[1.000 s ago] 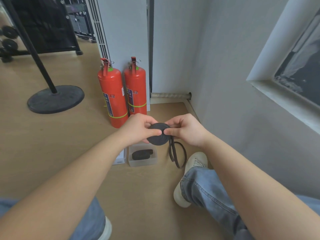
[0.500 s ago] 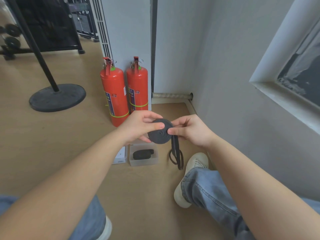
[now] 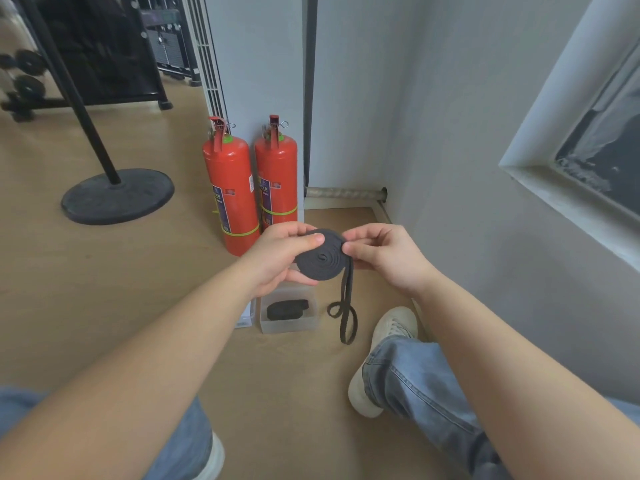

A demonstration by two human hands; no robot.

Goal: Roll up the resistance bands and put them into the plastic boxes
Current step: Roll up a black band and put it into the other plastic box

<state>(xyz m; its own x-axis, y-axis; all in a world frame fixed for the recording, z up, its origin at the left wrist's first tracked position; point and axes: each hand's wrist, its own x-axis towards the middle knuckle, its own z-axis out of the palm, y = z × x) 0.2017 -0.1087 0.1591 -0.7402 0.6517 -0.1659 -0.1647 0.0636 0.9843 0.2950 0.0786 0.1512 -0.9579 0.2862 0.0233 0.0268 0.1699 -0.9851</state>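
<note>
A black resistance band [image 3: 322, 259] is wound into a flat coil held in the air between both hands. My left hand [image 3: 277, 261] grips the coil's left side, thumb on top and fingers beneath. My right hand [image 3: 384, 258] pinches its right edge. The band's unrolled tail [image 3: 346, 306] hangs down from the coil and ends in a loop on the floor. Below the hands stands a clear plastic box [image 3: 289, 325] with another rolled black band [image 3: 286, 310] inside.
Two red fire extinguishers [image 3: 249, 188] stand against the wall behind the hands. A white lid or box edge [image 3: 244, 317] lies left of the clear box. My right shoe [image 3: 384, 344] and jeans leg sit to the right. A black stand base [image 3: 117, 195] is at left.
The coil has grown and tilted flatter, showing its spiral face. The hanging tail has become shorter and straighter, with its loop drawn closer under the coil.
</note>
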